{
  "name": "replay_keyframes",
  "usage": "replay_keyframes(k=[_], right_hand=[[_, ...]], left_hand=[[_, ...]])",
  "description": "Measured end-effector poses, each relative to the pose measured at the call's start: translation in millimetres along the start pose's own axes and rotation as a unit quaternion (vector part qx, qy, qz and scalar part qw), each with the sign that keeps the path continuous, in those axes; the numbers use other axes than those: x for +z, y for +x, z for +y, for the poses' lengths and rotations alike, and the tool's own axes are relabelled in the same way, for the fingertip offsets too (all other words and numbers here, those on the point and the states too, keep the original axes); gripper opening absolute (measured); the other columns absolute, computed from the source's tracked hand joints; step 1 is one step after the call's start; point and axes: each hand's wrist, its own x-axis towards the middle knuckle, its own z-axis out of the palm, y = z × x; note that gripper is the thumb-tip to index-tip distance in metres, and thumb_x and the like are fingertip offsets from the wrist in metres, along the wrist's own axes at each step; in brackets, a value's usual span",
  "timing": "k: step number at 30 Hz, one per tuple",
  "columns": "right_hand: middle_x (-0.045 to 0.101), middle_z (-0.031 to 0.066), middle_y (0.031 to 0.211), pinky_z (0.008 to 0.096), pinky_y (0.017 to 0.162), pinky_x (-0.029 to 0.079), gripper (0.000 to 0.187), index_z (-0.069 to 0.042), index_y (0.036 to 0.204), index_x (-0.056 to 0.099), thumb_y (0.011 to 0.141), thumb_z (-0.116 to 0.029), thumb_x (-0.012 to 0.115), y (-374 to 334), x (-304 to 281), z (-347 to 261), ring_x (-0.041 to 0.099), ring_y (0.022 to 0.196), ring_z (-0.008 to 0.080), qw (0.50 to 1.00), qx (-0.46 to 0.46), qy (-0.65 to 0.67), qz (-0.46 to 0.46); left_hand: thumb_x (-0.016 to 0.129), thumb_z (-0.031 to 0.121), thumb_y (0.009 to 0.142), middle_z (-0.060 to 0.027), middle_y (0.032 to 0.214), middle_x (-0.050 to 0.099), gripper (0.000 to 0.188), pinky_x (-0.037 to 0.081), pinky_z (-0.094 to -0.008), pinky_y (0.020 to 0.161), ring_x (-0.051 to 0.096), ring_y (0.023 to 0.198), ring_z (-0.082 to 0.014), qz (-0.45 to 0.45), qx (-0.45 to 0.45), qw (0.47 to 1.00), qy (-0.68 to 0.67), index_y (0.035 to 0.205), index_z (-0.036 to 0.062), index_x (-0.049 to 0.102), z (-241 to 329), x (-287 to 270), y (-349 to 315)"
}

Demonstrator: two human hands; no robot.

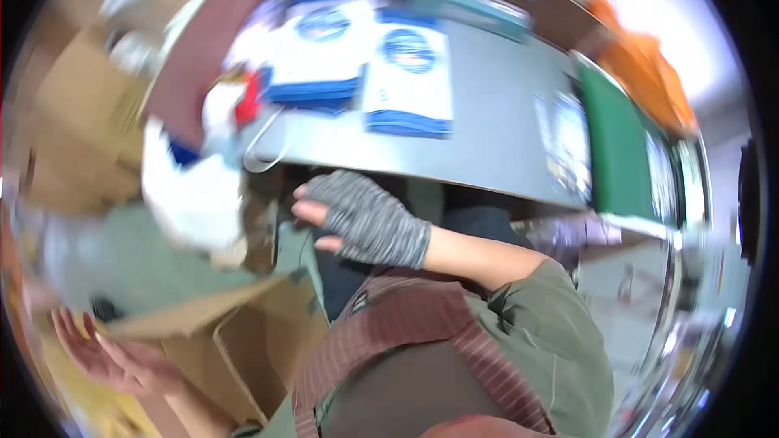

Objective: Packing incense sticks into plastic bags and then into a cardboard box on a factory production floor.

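While bare left hand hangs near open cardboard box, fingers spread, right hand in grey fingerless glove hovers by table edge, thumb and fingers apart; beyond, blue-and-white packets lie on table.

Brown cardboard box, top open, at person's lower left.

Looks like a packing area in a workshop or storeroom, judging by the grey flat-topped worktable bearing stacks of flat, printed blue-and-white packets and a long teal box. Shows as much, too, in the open brown cardboard box at lower left and the large tan cardboard carton at upper left.
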Motion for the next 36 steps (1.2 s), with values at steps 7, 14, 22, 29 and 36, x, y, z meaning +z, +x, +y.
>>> replay_keyframes(k=[7,14,22,29,36], right_hand=[[0.058,0.0128,0.102,0.0376,0.093,0.042,0.019,-0.005,0.105,0.059,0.087,-0.008,0.059,-283.9,-135.2,15.8,0.054,0.1,0.029,0.743,0.439,-0.342,0.373],[0.048,0.024,0.127,0.0441,0.101,0.037,0.081,0.002,0.142,0.034,0.083,-0.043,0.066,-377.1,-176.7,51.3,0.047,0.115,0.0384,0.688,0.507,-0.475,0.21],[0.041,0.0275,0.137,0.0468,0.108,0.034,0.081,0.002,0.137,0.039,0.075,-0.038,0.072,-289.5,-192.0,90.9,0.041,0.127,0.0423,0.812,0.471,-0.293,0.182],[0.05,0.0233,0.133,0.0394,0.105,0.037,0.045,0.0,0.123,0.056,0.088,-0.028,0.064,-272.4,-206.6,136.0,0.046,0.126,0.0354,0.785,0.515,-0.082,0.334],[0.04,0.0195,0.142,0.0354,0.11,0.029,0.065,-0.002,0.144,0.033,0.094,-0.036,0.057,-160.2,-152.2,170.5,0.037,0.133,0.0286,0.765,0.529,0.158,0.331]], left_hand=[[0.059,0.006,0.084,-0.0147,0.14,0.042,0.051,0.034,-0.0365,0.102,0.041,0.128,-0.0265,-0.592,0.082,0.77,-0.223,0.133,0.0012,0.043,147.4,171.6,-45.3],[0.06,0.043,0.089,-0.0295,0.142,0.033,0.074,0.027,-0.0464,0.11,0.032,0.132,-0.0451,-0.627,0.06,0.674,-0.385,0.136,-0.0075,0.033,290.0,392.5,-299.1],[0.062,0.03,0.081,-0.026,0.149,0.023,0.073,0.027,-0.0488,0.11,0.025,0.137,-0.0449,-0.621,0.138,0.725,-0.265,0.141,-0.001,0.032,351.5,456.4,-358.6],[0.064,0.017,0.084,-0.0241,0.144,0.034,0.076,0.033,-0.0413,0.107,0.039,0.13,-0.0352,-0.593,-0.11,0.737,-0.304,0.144,-0.0019,0.022,223.7,429.5,-266.8],[0.064,0.03,0.089,-0.0181,0.142,0.038,0.075,0.037,-0.0368,0.104,0.04,0.13,-0.0257,-0.607,-0.516,0.479,-0.369,0.145,0.0016,0.023,234.7,423.2,-222.0]])
